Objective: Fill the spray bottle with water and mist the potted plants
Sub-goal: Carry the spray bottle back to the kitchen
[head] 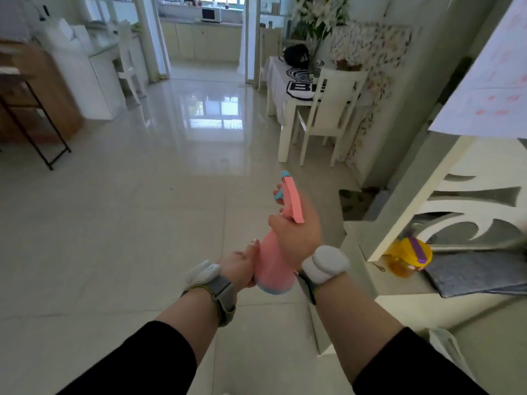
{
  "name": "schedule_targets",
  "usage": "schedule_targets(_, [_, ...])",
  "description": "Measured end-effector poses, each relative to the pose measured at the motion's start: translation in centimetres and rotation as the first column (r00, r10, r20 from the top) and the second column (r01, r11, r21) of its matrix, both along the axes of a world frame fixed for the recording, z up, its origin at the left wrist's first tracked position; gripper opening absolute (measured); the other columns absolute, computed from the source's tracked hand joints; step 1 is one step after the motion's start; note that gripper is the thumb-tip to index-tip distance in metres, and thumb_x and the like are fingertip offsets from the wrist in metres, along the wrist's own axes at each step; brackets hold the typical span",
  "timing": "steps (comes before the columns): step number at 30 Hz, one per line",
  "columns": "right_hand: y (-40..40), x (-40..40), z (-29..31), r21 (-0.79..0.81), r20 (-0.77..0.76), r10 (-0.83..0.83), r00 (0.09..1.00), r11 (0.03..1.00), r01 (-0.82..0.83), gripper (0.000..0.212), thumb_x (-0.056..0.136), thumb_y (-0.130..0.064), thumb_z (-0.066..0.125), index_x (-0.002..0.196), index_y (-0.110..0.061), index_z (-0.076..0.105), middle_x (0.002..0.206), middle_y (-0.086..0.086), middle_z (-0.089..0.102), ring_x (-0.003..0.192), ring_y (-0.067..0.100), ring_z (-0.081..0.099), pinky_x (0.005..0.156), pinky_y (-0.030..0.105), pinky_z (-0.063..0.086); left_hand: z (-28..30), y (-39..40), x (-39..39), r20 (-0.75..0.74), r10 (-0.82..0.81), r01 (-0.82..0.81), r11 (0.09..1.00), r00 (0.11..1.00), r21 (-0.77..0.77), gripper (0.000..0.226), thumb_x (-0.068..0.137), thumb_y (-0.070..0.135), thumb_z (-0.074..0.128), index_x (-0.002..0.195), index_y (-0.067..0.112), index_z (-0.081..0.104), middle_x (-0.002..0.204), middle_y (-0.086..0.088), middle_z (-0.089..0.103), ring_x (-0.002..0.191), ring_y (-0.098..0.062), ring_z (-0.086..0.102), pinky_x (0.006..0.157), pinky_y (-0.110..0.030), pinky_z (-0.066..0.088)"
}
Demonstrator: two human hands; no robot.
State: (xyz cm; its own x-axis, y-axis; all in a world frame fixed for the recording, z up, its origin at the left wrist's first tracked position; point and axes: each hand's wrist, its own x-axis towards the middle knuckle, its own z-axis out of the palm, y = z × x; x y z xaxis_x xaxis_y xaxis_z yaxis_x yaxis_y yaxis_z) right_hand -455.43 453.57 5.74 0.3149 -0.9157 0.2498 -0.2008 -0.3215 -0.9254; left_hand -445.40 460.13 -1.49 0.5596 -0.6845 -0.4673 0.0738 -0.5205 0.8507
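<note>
I hold a pink spray bottle [272, 263] with a pink head and blue nozzle and trigger, tilted with the nozzle pointing away from me over the tiled floor. My right hand [299, 235] grips its neck, with a finger at the blue trigger. My left hand [242, 263] is wrapped around the lower left side of the bottle body. A plant with white flowers [319, 15] stands in a vase on the dining table at the far right.
A white dining table [288, 106] and chair [330, 109] stand ahead on the right. At my right is a white carved partition [467, 201] with a yellow and purple bottle [407, 256] on its ledge. A cabinet [94, 78] and dark-framed stand [34, 118] line the left. A kitchen doorway [205, 38] lies ahead.
</note>
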Motion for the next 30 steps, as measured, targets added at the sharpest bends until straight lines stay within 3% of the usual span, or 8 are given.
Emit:
schedule_targets(5, [-8.0,6.9,0.0,0.013,0.009,-0.104,0.995,0.994,0.104,0.030,0.071,-0.010,0.063,0.095,-0.026,0.055,0.091,-0.025,0.056,0.085,-0.011,0.055,0.079,0.017,0.047,1.4,-8.0,6.9,0.007,-0.051,0.051,0.999,0.999,-0.001,0.058,0.085,0.061,0.051,0.073,0.008,0.072,0.082,-0.020,0.075,0.080,-0.034,0.073,0.083,-0.045,0.058])
schedule_targets(7, [-11.7,9.8,-0.4,0.021,-0.006,-0.190,0.982,0.982,0.190,0.034,0.068,-0.010,0.064,0.093,-0.030,0.053,0.081,-0.028,0.052,0.074,-0.014,0.053,0.070,0.013,0.044,1.3,-11.8,9.4,-0.019,-0.063,0.064,0.998,0.998,0.018,0.058,0.087,0.058,0.051,0.080,0.004,0.073,0.086,-0.021,0.074,0.082,-0.034,0.072,0.084,-0.045,0.058])
schedule_targets(10, [-15.0,11.8,-0.6,-0.011,0.022,-0.241,0.970,0.970,0.241,0.031,0.064,-0.010,0.063,0.088,-0.029,0.054,0.072,-0.027,0.051,0.070,-0.022,0.051,0.058,0.002,0.039,1.6,-15.3,11.0,-0.053,-0.071,0.073,0.997,0.996,0.025,0.052,0.089,0.054,0.052,0.073,0.007,0.070,0.084,-0.019,0.073,0.081,-0.034,0.072,0.082,-0.045,0.059])
schedule_targets(16, [-27.2,16.8,-0.6,-0.025,0.009,-0.092,0.996,0.995,0.092,0.038,0.072,-0.001,0.062,0.099,-0.026,0.055,0.084,-0.021,0.056,0.081,-0.017,0.053,0.068,-0.004,0.036,1.5,-27.2,16.3,-0.080,-0.040,0.040,0.999,0.996,0.001,0.048,0.092,0.046,0.054,0.081,0.002,0.068,0.092,-0.023,0.070,0.084,-0.036,0.070,0.080,-0.043,0.059])
schedule_targets(20, [-35.0,20.7,0.3,-0.050,-0.035,-0.052,0.998,0.997,0.051,0.042,0.074,-0.002,0.061,0.113,-0.018,0.057,0.099,-0.011,0.059,0.092,0.000,0.055,0.083,0.010,0.043,2.1,-35.1,19.8,-0.102,-0.001,0.000,1.000,0.995,-0.007,0.047,0.093,0.046,0.052,0.073,0.005,0.065,0.084,-0.018,0.066,0.069,-0.029,0.064,0.061,-0.030,0.057])
schedule_targets(24, [-42.5,24.3,1.3,-0.068,-0.044,-0.024,0.999,0.997,0.021,0.046,0.075,-0.004,0.062,0.119,-0.015,0.057,0.103,-0.006,0.060,0.094,0.008,0.056,0.088,0.025,0.048,3.0,-42.2,23.2,-0.090,0.025,-0.027,0.999,0.996,-0.021,0.049,0.093,0.047,0.050,0.066,0.009,0.064,0.093,-0.026,0.071,0.086,-0.037,0.070,0.082,-0.044,0.058])
schedule_targets(28, [-48.2,28.3,1.0,-0.073,-0.055,-0.003,0.998,0.997,-0.001,0.036,0.073,0.000,0.062,0.108,-0.007,0.060,0.107,0.001,0.064,0.099,0.015,0.059,0.090,0.037,0.049,2.6,-47.7,26.9,-0.114,0.046,-0.046,0.999,0.992,0.002,0.049,0.093,0.049,0.050,0.070,0.008,0.066,0.094,-0.025,0.071,0.083,-0.036,0.070,0.083,-0.046,0.058])
schedule_targets(30, [-51.2,30.8,0.6,-0.071,-0.053,-0.001,0.999,0.998,-0.003,0.034,0.072,0.002,0.062,0.105,-0.006,0.061,0.107,0.000,0.064,0.099,0.015,0.059,0.089,0.036,0.049,2.1,-50.5,29.3,-0.124,0.048,-0.048,0.999,0.991,0.005,0.050,0.092,0.050,0.051,0.075,0.007,0.067,0.094,-0.024,0.072,0.085,-0.036,0.071,0.083,-0.046,0.058])
